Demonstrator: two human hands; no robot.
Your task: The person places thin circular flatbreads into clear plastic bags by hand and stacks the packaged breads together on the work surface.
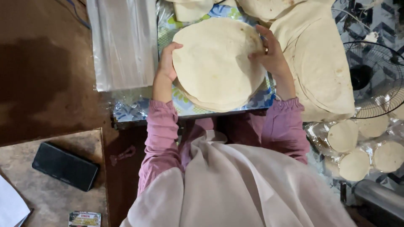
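Dim room, brown floor [46, 75], low board [256, 101] under a patterned plastic sheet. Stack of thin round flatbreads [216, 67] at centre, top one lifted slightly. Left hand [166, 63] at 9 o'clock, fingers curled over the rim; right hand [271, 52] at 3 o'clock, fingertips pinching the edge, thumb hidden. Likely trouble: tearing the top sheet if pulled unevenly, or dragging two at once. Larger flatbreads [324, 71] at 3 o'clock, close enough to snag. Fan [374, 80] beyond, clear bags [122, 42] at 9, small rounds [357, 151] at 4, phone [65, 167] at 8.
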